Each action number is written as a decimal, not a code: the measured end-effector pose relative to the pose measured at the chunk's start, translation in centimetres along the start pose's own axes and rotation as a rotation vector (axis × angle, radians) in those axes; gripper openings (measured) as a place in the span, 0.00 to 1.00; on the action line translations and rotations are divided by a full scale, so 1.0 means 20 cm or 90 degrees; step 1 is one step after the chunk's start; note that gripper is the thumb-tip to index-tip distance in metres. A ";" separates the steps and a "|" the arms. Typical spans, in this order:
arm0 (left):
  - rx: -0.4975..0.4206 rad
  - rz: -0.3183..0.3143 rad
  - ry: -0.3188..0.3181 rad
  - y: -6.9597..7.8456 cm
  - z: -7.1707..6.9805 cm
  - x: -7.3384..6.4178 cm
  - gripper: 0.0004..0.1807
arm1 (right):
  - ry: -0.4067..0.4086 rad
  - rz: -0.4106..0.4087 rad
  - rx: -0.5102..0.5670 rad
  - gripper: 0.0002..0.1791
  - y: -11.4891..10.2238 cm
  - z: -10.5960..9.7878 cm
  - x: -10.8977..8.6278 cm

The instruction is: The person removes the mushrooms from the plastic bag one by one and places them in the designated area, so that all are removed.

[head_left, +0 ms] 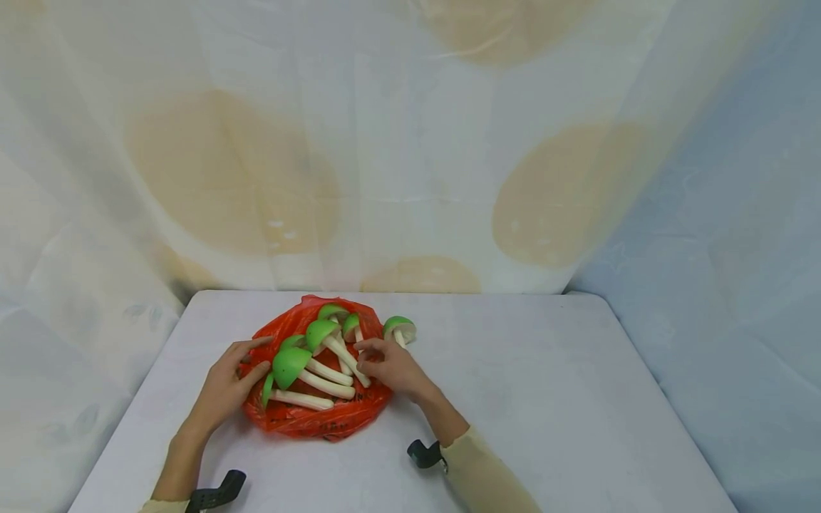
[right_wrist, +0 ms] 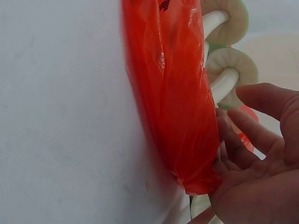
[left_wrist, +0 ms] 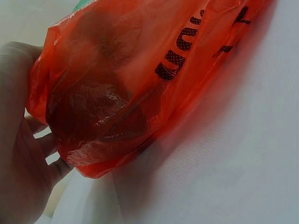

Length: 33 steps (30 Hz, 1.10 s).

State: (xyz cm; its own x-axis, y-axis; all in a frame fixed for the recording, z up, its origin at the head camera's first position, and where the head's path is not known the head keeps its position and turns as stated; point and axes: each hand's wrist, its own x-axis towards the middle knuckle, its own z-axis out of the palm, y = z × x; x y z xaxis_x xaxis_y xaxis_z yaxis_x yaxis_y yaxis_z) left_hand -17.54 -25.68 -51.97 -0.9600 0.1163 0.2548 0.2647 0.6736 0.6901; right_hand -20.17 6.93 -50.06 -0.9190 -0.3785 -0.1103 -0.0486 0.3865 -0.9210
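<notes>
A red plastic bag point(head_left: 321, 427) lies spread on the table with several green-capped, white-stemmed toy mushrooms point(head_left: 291, 367) heaped in its mouth. My left hand point(head_left: 224, 381) grips the bag's left side, its thumb and fingers on the rim. In the left wrist view the bag's wall point(left_wrist: 103, 102) partly hides that thumb. My right hand point(head_left: 394, 367) is at the right rim, its thumb and forefinger apart near a mushroom stem point(right_wrist: 224, 84). Other fingers of it touch the bag's edge. Beyond this hand, one mushroom point(head_left: 399, 329) lies outside the bag, its stem partly hidden.
The white table point(head_left: 545, 399) extends to the right of the bag. Pale cloth with tan spots point(head_left: 410, 142) hangs behind the table, and a bluish sheet point(head_left: 718, 235) hangs at the right. Black straps with small mounts point(head_left: 218, 491) sit on both wrists.
</notes>
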 end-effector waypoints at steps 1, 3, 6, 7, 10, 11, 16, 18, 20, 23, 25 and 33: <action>0.001 0.000 0.000 0.00 0.00 0.00 0.23 | 0.001 0.003 -0.008 0.20 0.00 0.00 0.00; 0.002 0.001 -0.001 0.00 0.00 0.00 0.23 | 0.001 0.004 -0.019 0.21 0.00 0.01 0.00; 0.002 0.004 0.001 0.00 0.00 0.00 0.23 | 0.002 0.002 -0.028 0.22 0.00 0.02 0.01; 0.002 0.005 0.001 0.00 0.00 0.00 0.23 | 0.002 0.000 -0.031 0.22 0.00 0.02 0.01; 0.006 0.008 0.005 0.00 0.00 0.00 0.23 | 0.001 -0.007 -0.041 0.22 -0.01 0.03 0.01; 0.007 0.007 0.006 0.00 0.00 0.00 0.23 | 0.001 -0.009 -0.045 0.22 -0.01 0.03 0.01; 0.009 0.006 0.006 -0.01 0.00 0.00 0.23 | 0.007 -0.013 -0.094 0.22 -0.02 0.04 0.02; 0.006 0.005 0.005 -0.01 0.00 0.00 0.23 | 0.008 -0.004 -0.117 0.22 -0.02 0.05 0.03; 0.003 0.003 0.003 -0.01 0.00 0.00 0.23 | 0.009 0.003 -0.132 0.21 -0.02 0.06 0.03; -0.001 0.002 0.001 -0.01 0.00 0.00 0.23 | 0.011 0.006 -0.146 0.20 -0.02 0.06 0.03; -0.002 0.001 0.000 -0.01 0.00 -0.01 0.23 | 0.013 0.007 -0.150 0.20 -0.03 0.06 0.03; -0.003 0.002 0.000 -0.01 0.00 -0.01 0.23 | 0.034 0.012 -0.150 0.19 -0.03 0.07 0.03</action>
State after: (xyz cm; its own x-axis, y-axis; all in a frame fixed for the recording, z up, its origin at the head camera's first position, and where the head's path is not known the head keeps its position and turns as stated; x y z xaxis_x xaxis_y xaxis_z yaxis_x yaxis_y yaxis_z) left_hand -17.49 -25.82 -52.17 -0.9591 0.1186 0.2570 0.2683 0.6702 0.6920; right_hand -20.15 5.21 -50.16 -0.9399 -0.3265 -0.1002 -0.1157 0.5805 -0.8060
